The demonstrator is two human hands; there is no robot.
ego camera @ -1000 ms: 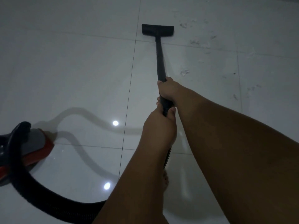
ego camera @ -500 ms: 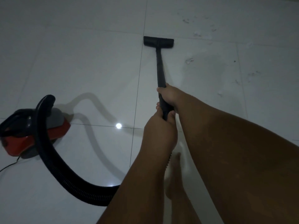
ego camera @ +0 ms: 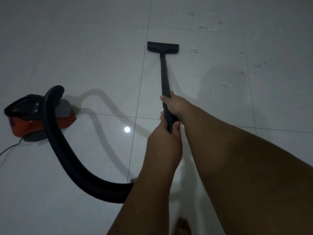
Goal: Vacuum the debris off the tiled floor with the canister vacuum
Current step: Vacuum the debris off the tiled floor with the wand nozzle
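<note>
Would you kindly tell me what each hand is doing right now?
Left hand: holding the vacuum wand, lower down.
Right hand: holding the vacuum wand, higher up.

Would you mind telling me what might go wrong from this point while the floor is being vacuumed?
1. The debris lies right of and beyond the floor head; a straight pull back may miss it.
2. The hose loops across the tiles close to the bare foot, so a step might catch it.
3. Both the left hand and right hand grip the wand; tugging could drag the canister over its cord.
</note>
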